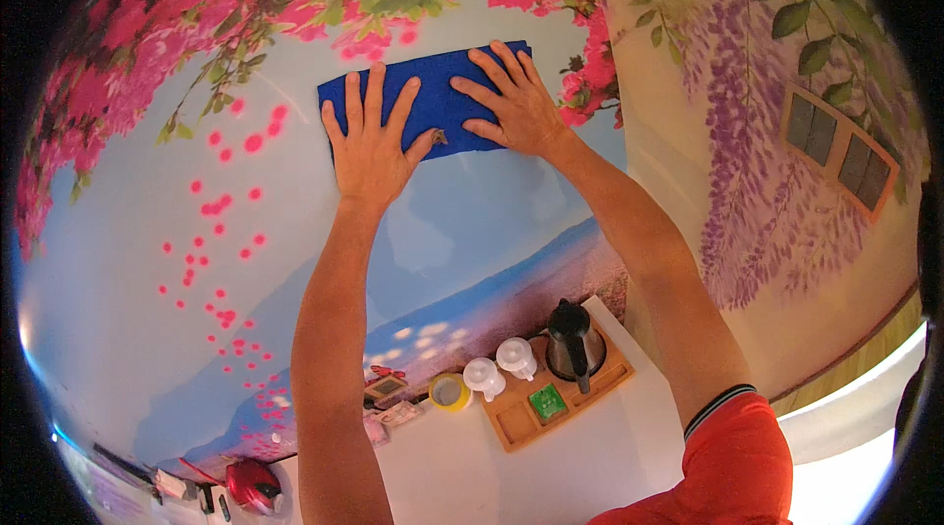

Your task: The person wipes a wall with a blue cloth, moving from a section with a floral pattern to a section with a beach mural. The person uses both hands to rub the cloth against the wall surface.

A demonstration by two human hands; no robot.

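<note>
A folded dark blue cloth (435, 90) lies flat against a wall covered with a printed flower mural (457, 215). On its left part rests my left hand (372, 138), palm down with the fingers spread; the thumb tip is by a small greyish mark or tag on the cloth. My right hand (520, 108) presses on the right part of the cloth, fingers also spread. Neither hand is closed around anything. Both arms are stretched out, and a red sleeve shows at the right shoulder.
Below, a white counter (457, 473) carries a wooden tray (509, 433) with a kettle (575, 341), two white cups (516, 357) and a green packet (547, 402). Beside it stands a roll of yellow tape (450, 391). A red appliance (252, 484) is at lower left.
</note>
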